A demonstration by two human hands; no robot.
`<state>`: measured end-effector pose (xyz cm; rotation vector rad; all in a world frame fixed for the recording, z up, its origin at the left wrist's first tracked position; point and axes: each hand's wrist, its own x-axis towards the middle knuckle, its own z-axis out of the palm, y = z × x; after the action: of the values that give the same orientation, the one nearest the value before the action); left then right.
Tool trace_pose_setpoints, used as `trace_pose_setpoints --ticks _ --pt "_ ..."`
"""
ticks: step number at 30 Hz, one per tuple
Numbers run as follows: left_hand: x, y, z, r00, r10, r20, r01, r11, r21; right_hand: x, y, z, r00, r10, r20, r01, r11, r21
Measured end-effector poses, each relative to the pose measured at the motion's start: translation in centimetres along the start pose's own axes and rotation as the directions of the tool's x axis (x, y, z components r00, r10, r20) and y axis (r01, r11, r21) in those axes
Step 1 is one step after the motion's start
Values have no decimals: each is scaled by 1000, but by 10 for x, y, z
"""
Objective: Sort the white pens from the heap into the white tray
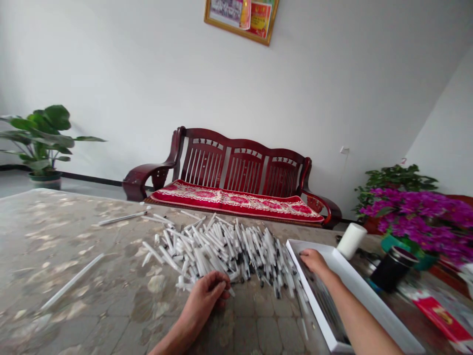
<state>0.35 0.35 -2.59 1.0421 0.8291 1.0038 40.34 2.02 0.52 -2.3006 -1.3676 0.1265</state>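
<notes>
A large heap of loose white pens with dark tips lies on the stone-patterned tabletop. My left hand rests curled at the heap's near edge, with a pen end showing under its fingers. Whether it grips anything is hidden. My right hand reaches over the rim of a white rectangular tray and its fingers are down inside the far end. Dark-tipped pens lie lengthwise in the tray, partly hidden by my right forearm. Two single pens lie apart to the left.
A white cylinder and a black cup stand beyond the tray, next to magenta flowers in a teal pot. A red packet lies at the right. A dark wooden bench stands behind the table.
</notes>
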Motion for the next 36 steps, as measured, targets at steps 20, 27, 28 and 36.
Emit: trace_pose_setpoints --ticks 20,27,28,36 --pt "-9 4 9 997 56 -62 -54 998 30 -90 -159 19 975 -208 80 222 902 -370" --pt "-7 4 14 998 -18 -66 10 993 -121 -141 -162 29 854 -518 56 507 851 135" --pt "-7 4 14 997 -29 -70 18 988 -151 -150 -164 34 822 -568 49 550 813 194" --pt "-2 5 7 965 -42 -259 -15 977 -213 -148 -154 58 905 -416 88 403 906 132"
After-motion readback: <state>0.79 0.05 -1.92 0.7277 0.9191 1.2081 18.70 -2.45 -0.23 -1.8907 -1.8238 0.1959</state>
